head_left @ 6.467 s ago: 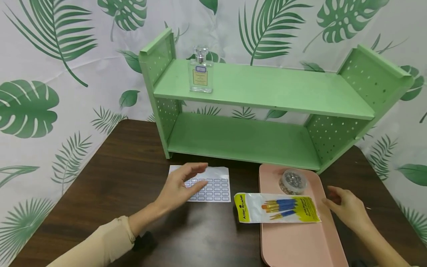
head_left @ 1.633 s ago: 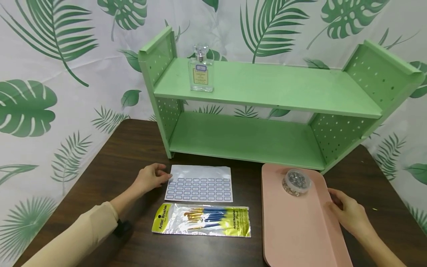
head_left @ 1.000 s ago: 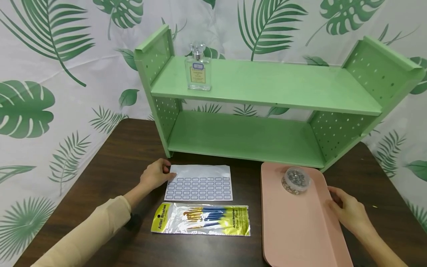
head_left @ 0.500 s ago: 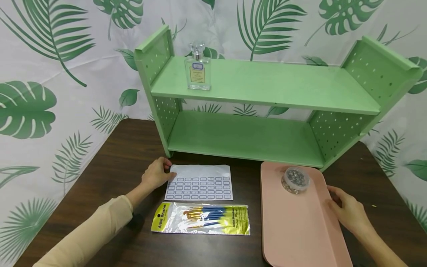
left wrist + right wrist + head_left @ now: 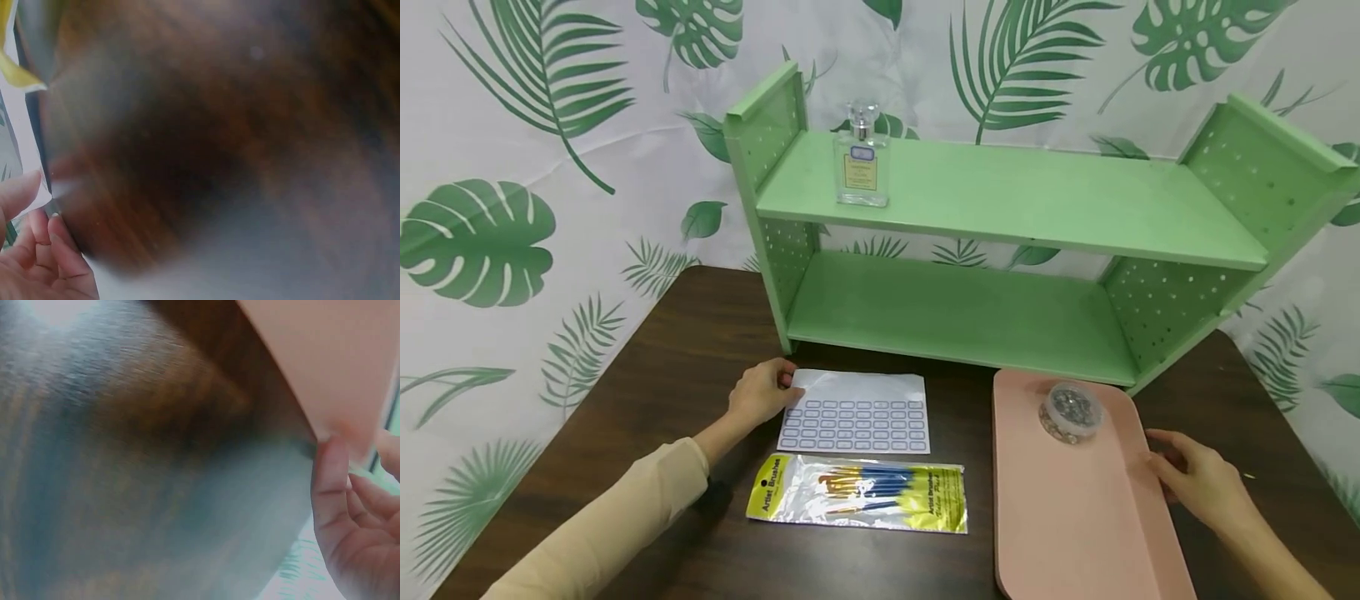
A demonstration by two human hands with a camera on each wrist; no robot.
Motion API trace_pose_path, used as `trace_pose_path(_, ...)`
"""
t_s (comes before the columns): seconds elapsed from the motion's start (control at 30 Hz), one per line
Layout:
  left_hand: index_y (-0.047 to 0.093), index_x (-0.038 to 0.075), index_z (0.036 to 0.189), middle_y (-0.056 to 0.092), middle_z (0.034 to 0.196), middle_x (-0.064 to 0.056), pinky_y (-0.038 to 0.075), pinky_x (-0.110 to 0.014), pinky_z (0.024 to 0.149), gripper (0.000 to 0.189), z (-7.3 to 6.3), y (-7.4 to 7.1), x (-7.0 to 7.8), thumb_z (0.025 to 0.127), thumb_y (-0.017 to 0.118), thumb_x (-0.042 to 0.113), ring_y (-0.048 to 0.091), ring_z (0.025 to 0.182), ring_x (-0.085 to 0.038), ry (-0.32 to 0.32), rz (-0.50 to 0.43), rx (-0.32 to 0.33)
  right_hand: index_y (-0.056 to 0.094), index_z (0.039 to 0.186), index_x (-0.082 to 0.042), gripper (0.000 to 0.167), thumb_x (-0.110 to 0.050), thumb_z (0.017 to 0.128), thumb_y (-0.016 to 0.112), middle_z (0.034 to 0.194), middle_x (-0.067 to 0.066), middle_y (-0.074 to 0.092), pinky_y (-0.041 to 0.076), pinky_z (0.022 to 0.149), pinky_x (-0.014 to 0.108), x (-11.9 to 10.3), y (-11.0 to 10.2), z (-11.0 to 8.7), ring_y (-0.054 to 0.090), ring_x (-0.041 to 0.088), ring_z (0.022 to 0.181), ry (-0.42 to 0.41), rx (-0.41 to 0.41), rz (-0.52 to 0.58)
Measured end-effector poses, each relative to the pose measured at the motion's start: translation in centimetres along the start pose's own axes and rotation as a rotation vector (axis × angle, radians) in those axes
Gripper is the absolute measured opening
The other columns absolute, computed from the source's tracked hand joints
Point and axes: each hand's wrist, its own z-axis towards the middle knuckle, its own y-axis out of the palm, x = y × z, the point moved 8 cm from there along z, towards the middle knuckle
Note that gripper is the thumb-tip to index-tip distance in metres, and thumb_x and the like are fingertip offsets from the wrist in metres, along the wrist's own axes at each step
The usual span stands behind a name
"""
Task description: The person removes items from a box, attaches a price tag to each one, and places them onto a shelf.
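Note:
My left hand (image 5: 762, 393) pinches the upper left corner of a white sheet of blue-bordered labels (image 5: 853, 421). The left wrist view has the thumb (image 5: 19, 194) over that corner, with curled fingers beneath. Just in front of the sheet lies a clear and yellow packet of artist brushes (image 5: 859, 493), blue handles showing through. My right hand (image 5: 1204, 477) holds the right rim of a pink tray (image 5: 1067, 521), thumb and fingers at its edge. In the right wrist view, fingertips (image 5: 331, 453) meet the tray's side. Near the tray's far end is a round clear tub (image 5: 1071, 412) of small metallic pieces.
A green two-tier shelf (image 5: 955, 304) stands behind the sheet and tray. On its upper board, toward the left, is a clear perfume bottle (image 5: 861, 167) bearing a blue-bordered label. The dark wooden table (image 5: 685, 333) runs back to a leaf-print cloth (image 5: 587, 208).
The brush packet, earlier over the tray, now lies flat on the table before the sheet. My left hand has gone left to the sheet's corner. Over the last second both hands stay put.

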Motion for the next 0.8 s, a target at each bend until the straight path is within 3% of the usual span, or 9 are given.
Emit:
trace_pose_path(0.1, 0.065, 0.009, 0.102, 0.063, 0.090, -0.003, 0.035, -0.028, 0.057, 0.024, 0.0, 0.1, 0.3, 0.081, 0.071, 0.021, 0.052, 0.072, -0.018, 0.021, 0.011, 0.003, 0.058, 0.109, 0.008, 0.026, -0.014, 0.095, 0.057, 0.072, 0.008, 0.066, 0.048, 0.046, 0.019, -1.2, -1.5, -0.5, 0.056, -0.003, 0.051, -0.029, 0.108, 0.026)
trace_pose_path(0.2, 0.066, 0.011, 0.101, 0.063, 0.090, -0.002, 0.036, -0.029, 0.059, 0.021, -0.1, 0.0, 0.3, 0.082, 0.071, 0.020, 0.052, 0.074, -0.017, 0.018, 0.011, 0.009, 0.064, 0.095, 0.000, 0.011, -0.010, 0.091, 0.061, 0.064, -0.003, 0.062, 0.041, 0.042, 0.014, -4.3, -3.1, -0.8, 0.050, -0.006, 0.048, -0.128, 0.255, -0.002)
trace_pose_path(0.33, 0.066, 0.012, 0.102, 0.065, 0.094, -0.004, 0.038, -0.031, 0.061, 0.020, -0.4, -0.3, 0.1, 0.084, 0.069, 0.019, 0.055, 0.078, -0.018, 0.014, -0.005, 0.020, 0.066, 0.092, -0.005, 0.005, -0.008, 0.088, 0.065, 0.063, -0.013, 0.058, 0.041, 0.044, 0.014, -9.7, -3.4, -0.2, 0.052, -0.004, 0.049, -0.231, 0.292, 0.064)
trace_pose_path(0.4, 0.066, 0.012, 0.102, 0.065, 0.094, -0.004, 0.038, -0.031, 0.062, 0.019, -0.5, -0.5, 0.1, 0.085, 0.069, 0.019, 0.056, 0.079, -0.019, 0.020, -0.017, 0.027, 0.066, 0.094, -0.005, 0.007, -0.009, 0.089, 0.064, 0.067, -0.011, 0.061, 0.044, 0.046, 0.016, -12.2, -2.8, 0.6, 0.055, -0.001, 0.052, -0.256, 0.242, 0.137)
trace_pose_path(0.57, 0.066, 0.012, 0.102, 0.066, 0.094, -0.004, 0.038, -0.031, 0.062, 0.017, -0.8, -0.7, -0.1, 0.086, 0.068, 0.018, 0.057, 0.079, -0.019, 0.036, -0.047, 0.041, 0.061, 0.109, 0.003, 0.022, -0.013, 0.094, 0.057, 0.083, 0.010, 0.064, 0.052, 0.055, 0.024, -16.9, 1.3, 3.6, 0.061, 0.011, 0.065, -0.204, -0.058, 0.425)
trace_pose_path(0.67, 0.067, 0.012, 0.101, 0.066, 0.093, -0.005, 0.038, -0.030, 0.061, 0.016, -0.9, -0.9, -0.2, 0.086, 0.067, 0.016, 0.055, 0.077, -0.018, 0.054, -0.070, 0.049, 0.053, 0.120, 0.008, 0.032, -0.013, 0.096, 0.054, 0.096, 0.018, 0.061, 0.056, 0.069, 0.030, -18.7, 4.4, 5.4, 0.064, 0.020, 0.082, -0.125, -0.218, 0.573)
trace_pose_path(0.8, 0.067, 0.008, 0.099, 0.066, 0.090, -0.007, 0.040, -0.027, 0.061, 0.014, -1.0, -1.1, 0.0, 0.086, 0.067, 0.012, 0.055, 0.075, -0.018, 0.102, -0.130, 0.062, 0.044, 0.128, 0.011, 0.039, -0.009, 0.096, 0.052, 0.107, 0.022, 0.056, 0.054, 0.084, 0.038, -20.2, 8.0, 7.1, 0.059, 0.037, 0.102, -0.052, -0.332, 0.672)
